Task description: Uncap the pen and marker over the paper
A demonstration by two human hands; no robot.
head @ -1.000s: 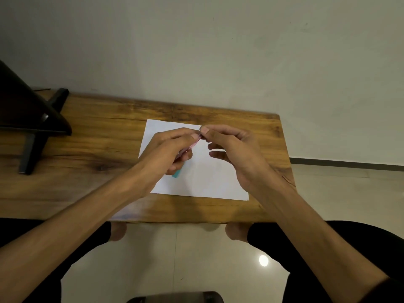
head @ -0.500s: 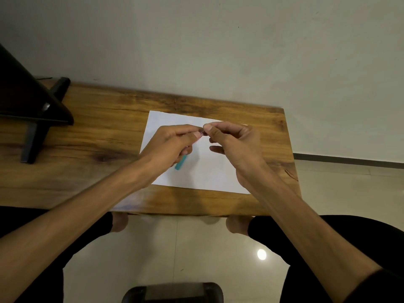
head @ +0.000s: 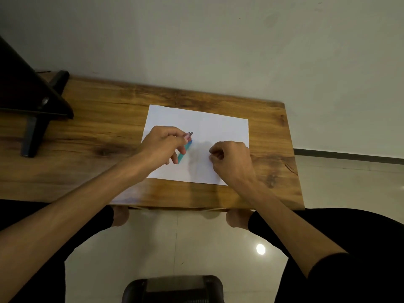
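White sheet [head: 209, 127], 1; pens [head: 185, 143], 2

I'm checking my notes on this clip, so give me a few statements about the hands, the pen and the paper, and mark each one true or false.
1. The left hand grips a pen. True.
2. The white paper lies on the floor. False: it lies on the wooden table.
3. The right hand holds the pen. False: only the left does; whether the right's curled fingers pinch anything is unclear.
4. Both hands are over the paper. True.
5. The hands touch each other. False: they are apart.
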